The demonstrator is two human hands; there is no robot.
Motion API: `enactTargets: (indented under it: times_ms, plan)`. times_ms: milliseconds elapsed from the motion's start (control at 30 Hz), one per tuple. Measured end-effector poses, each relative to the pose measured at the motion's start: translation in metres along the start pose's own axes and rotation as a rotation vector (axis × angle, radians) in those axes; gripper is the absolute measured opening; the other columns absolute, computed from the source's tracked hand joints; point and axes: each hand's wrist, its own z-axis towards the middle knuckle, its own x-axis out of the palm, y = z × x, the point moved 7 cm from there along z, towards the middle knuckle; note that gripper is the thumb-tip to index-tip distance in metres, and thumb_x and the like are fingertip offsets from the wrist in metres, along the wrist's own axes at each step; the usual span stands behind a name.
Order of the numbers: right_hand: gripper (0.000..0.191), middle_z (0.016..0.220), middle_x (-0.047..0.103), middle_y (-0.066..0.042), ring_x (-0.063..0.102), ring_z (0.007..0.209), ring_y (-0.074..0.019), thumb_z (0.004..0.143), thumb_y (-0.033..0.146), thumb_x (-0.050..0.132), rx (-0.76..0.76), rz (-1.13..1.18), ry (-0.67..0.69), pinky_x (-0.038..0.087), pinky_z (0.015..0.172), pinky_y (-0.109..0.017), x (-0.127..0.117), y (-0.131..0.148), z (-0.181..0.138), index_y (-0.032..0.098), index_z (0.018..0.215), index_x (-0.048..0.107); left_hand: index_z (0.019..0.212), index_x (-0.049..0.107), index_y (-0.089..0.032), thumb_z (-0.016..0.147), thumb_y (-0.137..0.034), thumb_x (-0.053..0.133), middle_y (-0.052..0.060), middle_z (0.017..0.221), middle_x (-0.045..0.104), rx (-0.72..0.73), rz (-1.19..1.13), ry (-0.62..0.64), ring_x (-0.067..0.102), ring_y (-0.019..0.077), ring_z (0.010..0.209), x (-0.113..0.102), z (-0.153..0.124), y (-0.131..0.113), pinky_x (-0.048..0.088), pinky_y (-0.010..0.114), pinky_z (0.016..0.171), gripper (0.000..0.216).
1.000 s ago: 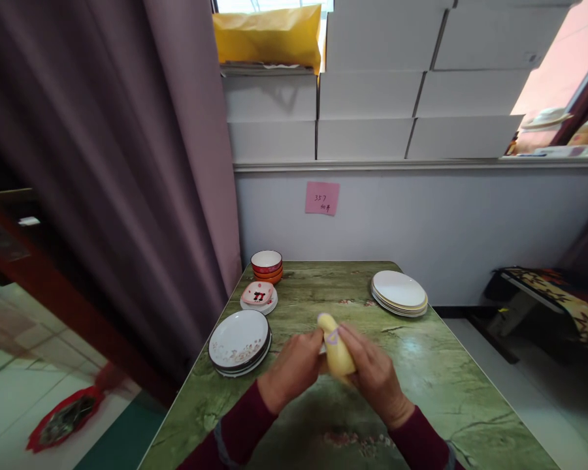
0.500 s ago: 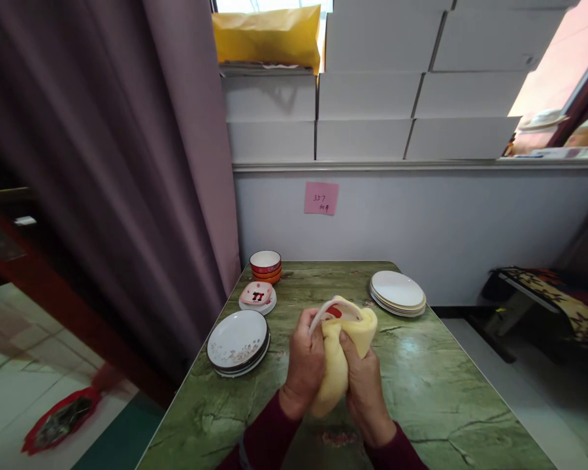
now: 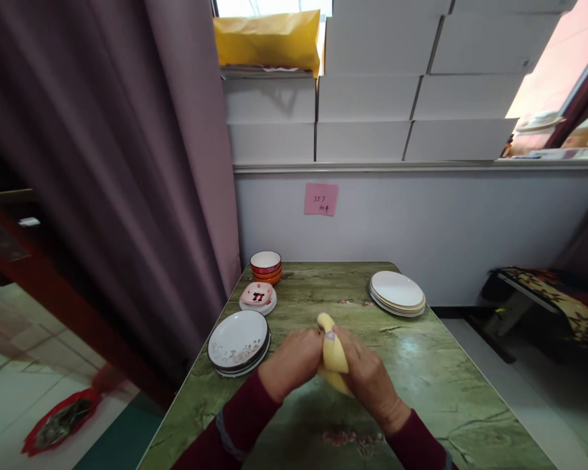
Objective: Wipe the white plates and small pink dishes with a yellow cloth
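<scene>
Over the near middle of the table (image 3: 451, 385), both hands are together around a yellow cloth (image 3: 336, 352). My left hand (image 3: 296, 359) is closed, its fingers curled at the cloth's left side. The white dish with a red pattern that it gripped in the earlier picture is now hidden by the hands and cloth. My right hand (image 3: 370, 372) is closed on the cloth from the right, with the fabric folded over and hanging below. A small purple mark shows on the cloth near its top.
At the left edge stand a stack of dark-rimmed plates (image 3: 238, 339), a pink square dish (image 3: 256, 294) on white dishes, and stacked red and orange bowls (image 3: 265, 264). White plates (image 3: 396, 290) are stacked at the back right. A pink note (image 3: 321, 199) is on the wall.
Both hands have turned inward, and the cloth has folded over to the front. The dish's patterned inside has gone out of sight. The stacks stay where they were.
</scene>
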Motion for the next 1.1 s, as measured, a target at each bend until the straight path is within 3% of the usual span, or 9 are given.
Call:
enactTargets:
  times_ms: [167, 300, 400, 500, 700, 833, 900, 1000, 1100]
  plan:
    - [0.03, 0.101, 0.075, -0.01, 0.072, 0.09, -0.0255, 0.087, 0.033, 0.058, 0.57, 0.308, -0.169, 0.059, 0.078, -0.036, 0.008, -0.036, -0.008, 0.018, 0.112, 0.066, 0.106, 0.062, -0.02, 0.091, -0.021, 0.047, 0.009, 0.101, 0.074, -0.135, -0.167, -0.285, 0.069, 0.0246, 0.09, -0.004, 0.0, 0.01, 0.046, 0.033, 0.077, 0.021]
    - [0.028, 0.075, 0.074, -0.005, 0.068, 0.059, -0.0199, 0.09, 0.04, 0.057, 0.748, 0.345, -0.218, 0.055, 0.051, -0.027, 0.016, -0.042, -0.016, 0.015, 0.101, 0.064, 0.091, 0.064, -0.019, 0.091, -0.03, 0.048, 0.003, 0.082, 0.07, -0.194, -0.637, -0.441, 0.064, 0.0184, 0.075, 0.016, -0.001, 0.03, 0.045, 0.027, 0.067, 0.02]
    - [0.029, 0.078, 0.075, -0.004, 0.07, 0.06, -0.0187, 0.092, 0.041, 0.056, 0.763, 0.39, -0.19, 0.054, 0.05, -0.024, 0.02, -0.04, -0.018, 0.016, 0.105, 0.062, 0.093, 0.063, -0.018, 0.093, -0.031, 0.041, 0.002, 0.078, 0.066, -0.177, -0.674, -0.422, 0.059, 0.0179, 0.072, 0.026, -0.001, 0.034, 0.043, 0.028, 0.066, 0.026]
    - [0.028, 0.087, 0.075, -0.007, 0.073, 0.071, -0.0215, 0.092, 0.038, 0.055, 0.647, 0.303, -0.159, 0.058, 0.059, -0.028, 0.015, -0.038, -0.017, 0.016, 0.109, 0.062, 0.097, 0.061, -0.018, 0.092, -0.023, 0.038, 0.001, 0.076, 0.063, -0.07, -0.578, -0.296, 0.056, 0.0167, 0.068, 0.023, -0.001, 0.024, 0.041, 0.027, 0.064, 0.024]
    - [0.046, 0.125, 0.067, -0.016, 0.066, 0.114, -0.0281, 0.093, 0.026, 0.052, 0.162, 0.111, -0.051, 0.058, 0.092, -0.042, 0.005, -0.015, -0.009, 0.015, 0.138, 0.048, 0.101, 0.062, -0.022, 0.086, -0.016, 0.047, 0.005, 0.092, 0.071, 0.107, -0.242, -0.059, 0.062, 0.0198, 0.077, 0.006, -0.007, 0.008, 0.042, 0.029, 0.068, 0.022]
    - [0.053, 0.126, 0.067, -0.015, 0.066, 0.114, -0.0245, 0.092, 0.012, 0.047, -0.059, 0.009, 0.056, 0.059, 0.092, -0.039, 0.008, 0.003, -0.002, 0.017, 0.145, 0.041, 0.084, 0.066, -0.021, 0.078, -0.013, 0.056, 0.008, 0.085, 0.072, 0.08, -0.144, -0.043, 0.065, 0.0247, 0.077, 0.006, -0.007, 0.008, 0.043, 0.033, 0.068, 0.014]
    - [0.051, 0.121, 0.069, -0.015, 0.067, 0.111, -0.0245, 0.092, 0.013, 0.047, -0.037, 0.012, -0.008, 0.059, 0.09, -0.039, 0.004, 0.002, 0.002, 0.016, 0.143, 0.044, 0.091, 0.065, -0.019, 0.08, -0.011, 0.052, 0.011, 0.089, 0.072, 0.021, -0.115, -0.088, 0.066, 0.0262, 0.08, 0.009, -0.005, 0.01, 0.043, 0.033, 0.069, 0.018]
    - [0.037, 0.113, 0.071, -0.013, 0.069, 0.105, -0.0251, 0.092, 0.023, 0.049, 0.215, 0.123, -0.135, 0.059, 0.088, -0.039, -0.001, -0.014, 0.006, 0.018, 0.128, 0.057, 0.099, 0.062, -0.019, 0.088, -0.014, 0.045, 0.011, 0.096, 0.07, -0.109, -0.161, -0.28, 0.064, 0.0252, 0.09, 0.009, -0.003, 0.02, 0.043, 0.033, 0.076, 0.021]
    - [0.027, 0.091, 0.075, -0.008, 0.072, 0.076, -0.0207, 0.093, 0.028, 0.051, 0.477, 0.179, -0.201, 0.06, 0.065, -0.029, -0.001, -0.029, 0.004, 0.017, 0.115, 0.061, 0.093, 0.061, -0.019, 0.095, -0.029, 0.04, 0.006, 0.083, 0.067, -0.22, -0.422, -0.419, 0.061, 0.0213, 0.079, 0.018, -0.003, 0.033, 0.043, 0.031, 0.071, 0.023]
